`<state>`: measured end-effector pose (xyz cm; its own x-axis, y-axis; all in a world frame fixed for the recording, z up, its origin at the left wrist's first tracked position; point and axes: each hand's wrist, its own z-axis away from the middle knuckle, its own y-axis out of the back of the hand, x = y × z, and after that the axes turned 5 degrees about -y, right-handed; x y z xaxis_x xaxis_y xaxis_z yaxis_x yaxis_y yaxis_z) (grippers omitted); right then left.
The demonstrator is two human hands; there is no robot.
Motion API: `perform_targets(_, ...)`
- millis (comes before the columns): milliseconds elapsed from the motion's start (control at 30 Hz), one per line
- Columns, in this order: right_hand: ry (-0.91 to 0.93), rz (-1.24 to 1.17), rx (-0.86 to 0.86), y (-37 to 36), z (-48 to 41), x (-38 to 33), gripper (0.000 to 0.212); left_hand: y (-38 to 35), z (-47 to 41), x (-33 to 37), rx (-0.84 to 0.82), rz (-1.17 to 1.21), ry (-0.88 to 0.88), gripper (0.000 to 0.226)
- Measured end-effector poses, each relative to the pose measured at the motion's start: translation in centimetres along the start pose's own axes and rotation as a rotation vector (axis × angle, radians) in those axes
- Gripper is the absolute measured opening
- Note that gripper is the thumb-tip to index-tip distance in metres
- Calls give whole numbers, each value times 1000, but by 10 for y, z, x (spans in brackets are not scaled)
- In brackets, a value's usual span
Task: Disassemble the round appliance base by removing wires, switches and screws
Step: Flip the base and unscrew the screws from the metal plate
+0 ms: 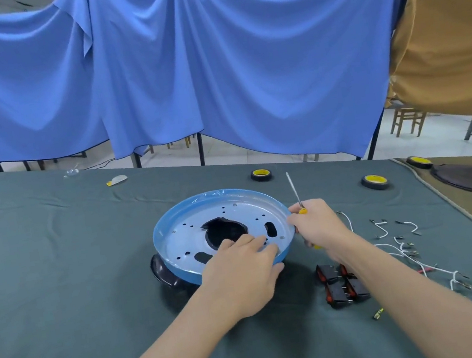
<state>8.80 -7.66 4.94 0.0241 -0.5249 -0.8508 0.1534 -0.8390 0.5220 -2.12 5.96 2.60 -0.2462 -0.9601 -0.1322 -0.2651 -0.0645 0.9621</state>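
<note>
Left hand (pixel 243 273) lies flat, fingers spread, on the near side of the blue-rimmed round metal appliance base (pixel 221 209) at mid-table; right hand (pixel 316 225) grips a yellow-handled screwdriver (pixel 294 191), shaft up, against its right rim. With that grip shared, the tool may slip or the base rock, scattering any loosened screws (pixel 234 205).

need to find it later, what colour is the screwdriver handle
Yellow; head view, where the right hand grips the screwdriver.
</note>
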Motion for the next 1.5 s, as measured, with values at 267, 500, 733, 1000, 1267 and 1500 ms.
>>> perform_targets(267, 41, 177, -94, 8, 1, 0, 14, 3, -22, 13, -145, 162, 84, 36)
perform_targets(500, 55, 498, -170, 33, 1, -23, 19, 20, -40, -4, -424, 171, -20, 40)
perform_targets(733, 281, 122, 33, 59, -7, -36, 13, 13, -44, 0, -290, 118, -31, 37)
perform_targets(1000, 457, -117, 239, 42, -35, -38, 15, 38, -58, -30, -560, 379, -33, 66)
perform_targets(1267, 537, -29, 188, 28, -47, -31, 7, 34, -87, -53, -503, 263, -21, 56)
perform_targets(1500, 536, -15, 180, 31, -49, -28, 8, 18, -92, -51, -582, 237, 8, 66)
